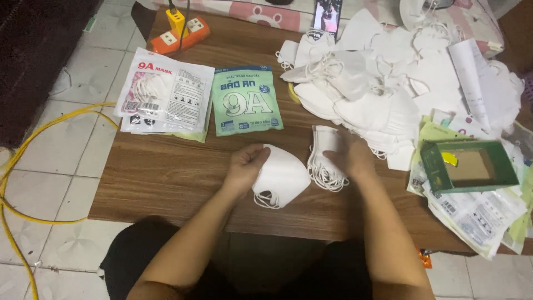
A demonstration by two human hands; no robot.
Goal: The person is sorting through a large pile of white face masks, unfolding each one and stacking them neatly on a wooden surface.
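left hand (pixel 245 165): our grip pinches the left edge of a folded white mask (pixel 282 176), centre of the frame on the wooden bench (pixel 166 178).
right hand (pixel 351 156): fingers pressed flat on a small mask stack (pixel 323 158), grip not closed around it.
upper right: loose mask heap (pixel 383 83).
upper left: green packet (pixel 246 100), white packet (pixel 164 91).
right edge: green box (pixel 469 165).

Matt white cloth mask (pixel 283 175) on a smooth wood-grain bench (pixel 166 172). Glossy plastic packets (pixel 247 100). Green cardboard box (pixel 469 166).
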